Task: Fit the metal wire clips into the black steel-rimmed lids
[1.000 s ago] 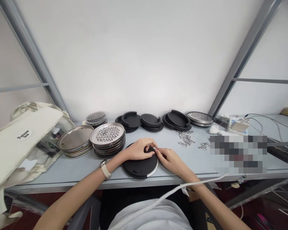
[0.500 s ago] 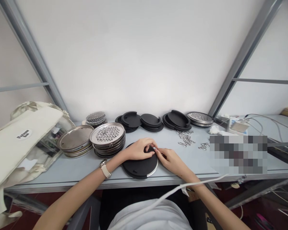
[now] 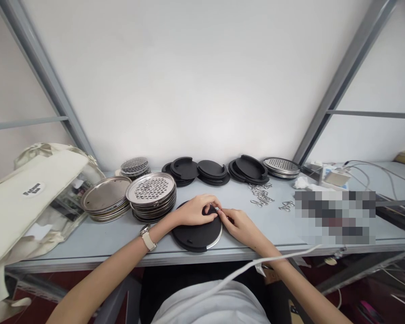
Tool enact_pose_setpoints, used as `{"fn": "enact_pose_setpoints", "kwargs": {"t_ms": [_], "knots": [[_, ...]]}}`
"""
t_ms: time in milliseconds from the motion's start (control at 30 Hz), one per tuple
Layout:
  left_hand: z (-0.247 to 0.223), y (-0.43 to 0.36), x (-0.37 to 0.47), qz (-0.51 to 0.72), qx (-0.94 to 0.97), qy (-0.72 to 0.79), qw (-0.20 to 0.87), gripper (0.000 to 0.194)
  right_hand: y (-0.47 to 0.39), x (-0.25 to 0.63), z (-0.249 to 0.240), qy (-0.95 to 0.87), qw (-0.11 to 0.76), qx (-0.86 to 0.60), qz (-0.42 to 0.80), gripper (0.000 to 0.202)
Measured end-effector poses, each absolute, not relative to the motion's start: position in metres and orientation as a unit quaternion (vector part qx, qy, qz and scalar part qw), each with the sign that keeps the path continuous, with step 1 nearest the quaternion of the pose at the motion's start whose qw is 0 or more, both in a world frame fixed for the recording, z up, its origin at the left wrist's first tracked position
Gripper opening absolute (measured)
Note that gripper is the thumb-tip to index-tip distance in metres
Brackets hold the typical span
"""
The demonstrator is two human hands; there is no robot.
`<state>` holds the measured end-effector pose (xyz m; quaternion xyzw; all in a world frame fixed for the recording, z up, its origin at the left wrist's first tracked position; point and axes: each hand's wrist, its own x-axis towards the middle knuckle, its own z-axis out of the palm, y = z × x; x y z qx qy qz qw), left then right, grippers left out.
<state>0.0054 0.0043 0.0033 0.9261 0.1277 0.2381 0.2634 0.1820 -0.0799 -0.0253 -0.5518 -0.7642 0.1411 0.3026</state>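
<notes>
A round black disc (image 3: 193,234) lies flat near the table's front edge, with a silver rim showing at its lower right. Over its upper part, my left hand (image 3: 198,210) is closed, fingers curled and thumb stretched toward the disc's right side. From the right, my right hand (image 3: 239,226) pinches at the same spot on the disc's edge, its fingertips meeting the left ones. A tiny shiny bit shows between the fingertips; what it is I cannot make out. Several loose metal clips (image 3: 261,198) lie beyond my right hand.
Left stand a stack of perforated grater plates (image 3: 151,189) and a stack of plain metal discs (image 3: 106,194). Black round holders (image 3: 212,168) line the wall, with more grater discs (image 3: 281,166) at right. A cream bag (image 3: 37,193) sits far left; a white cable (image 3: 243,267) crosses in front.
</notes>
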Motion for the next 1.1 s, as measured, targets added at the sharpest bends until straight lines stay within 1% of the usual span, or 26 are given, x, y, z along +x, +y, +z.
{"fn": "enact_pose_setpoints", "kwargs": {"t_ms": [333, 1100], "knots": [[0.0046, 0.0033, 0.006, 0.219, 0.926, 0.154, 0.266, 0.022, -0.0817, 0.1816, -0.024, -0.762, 0.312, -0.55, 0.143, 0.04], [0.0048, 0.0038, 0.0054, 0.218, 0.928, 0.144, 0.264, 0.023, -0.0819, 0.1812, -0.0238, -0.759, 0.309, -0.553, 0.147, 0.042]]}}
